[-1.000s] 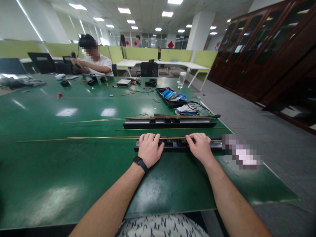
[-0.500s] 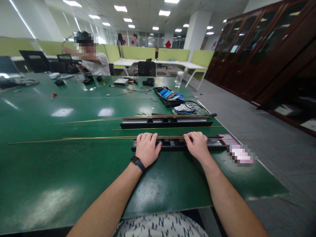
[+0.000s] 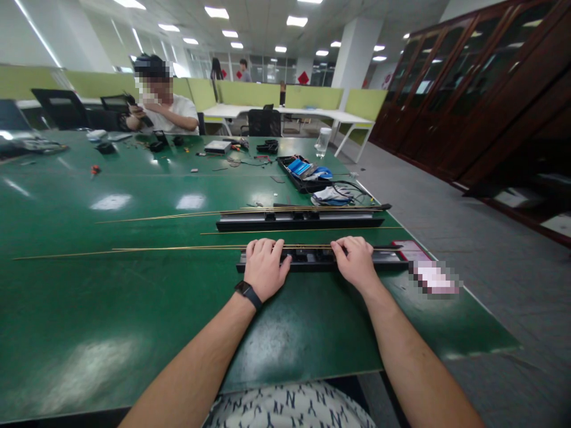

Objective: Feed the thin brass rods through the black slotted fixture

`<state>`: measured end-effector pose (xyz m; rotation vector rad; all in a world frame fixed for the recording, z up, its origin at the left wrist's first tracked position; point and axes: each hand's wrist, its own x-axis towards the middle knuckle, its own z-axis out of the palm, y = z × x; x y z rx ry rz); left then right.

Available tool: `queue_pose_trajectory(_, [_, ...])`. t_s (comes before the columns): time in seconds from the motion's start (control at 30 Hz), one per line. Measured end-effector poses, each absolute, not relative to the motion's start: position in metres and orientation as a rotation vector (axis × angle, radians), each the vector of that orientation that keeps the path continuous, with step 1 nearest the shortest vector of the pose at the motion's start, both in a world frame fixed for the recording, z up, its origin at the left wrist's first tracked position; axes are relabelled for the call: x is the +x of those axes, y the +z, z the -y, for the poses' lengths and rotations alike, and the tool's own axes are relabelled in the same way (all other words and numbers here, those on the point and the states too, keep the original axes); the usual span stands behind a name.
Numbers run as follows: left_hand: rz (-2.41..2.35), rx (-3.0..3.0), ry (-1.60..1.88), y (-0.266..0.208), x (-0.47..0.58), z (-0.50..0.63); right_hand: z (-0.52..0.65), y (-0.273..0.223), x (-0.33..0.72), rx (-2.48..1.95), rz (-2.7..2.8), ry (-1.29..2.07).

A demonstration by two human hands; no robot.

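A long black rail-shaped housing (image 3: 307, 267) with a silvery inside lies across the table in front of me. Thin brass-coloured rods (image 3: 178, 249) run along its far side and stick out well to the left. My left hand (image 3: 266, 264), with a dark watch on the wrist, grips over the housing's left part, fingers bent across the far edge and thumb on the near side. Farther right, my right hand (image 3: 355, 258) is closed, thumb and forefinger pinched at the rods over the far edge. Its other fingertips are hidden.
Behind lies a second black housing (image 3: 303, 224) with more rods along it, and a single rod (image 3: 250, 232) between the two. A phone-like slab (image 3: 432, 276) sits by the right table edge. Farther back are a black tray (image 3: 307, 185), a clear cup (image 3: 323, 142) and a seated person (image 3: 178, 113).
My hands, the housing and the rods stay nearly in place; the view shifts very slightly. Across the table, the seated person's raised arm has come down.
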<state>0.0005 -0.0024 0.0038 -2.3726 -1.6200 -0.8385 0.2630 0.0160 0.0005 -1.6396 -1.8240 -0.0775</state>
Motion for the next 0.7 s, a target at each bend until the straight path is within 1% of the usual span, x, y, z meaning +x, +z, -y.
queue_pose_trajectory(0.7, [1.614, -2.366, -0.842, 0.0033, 0.001, 0.0024, -0.0167, -0.0011, 0.2639, -1.632, 1.823, -0.099])
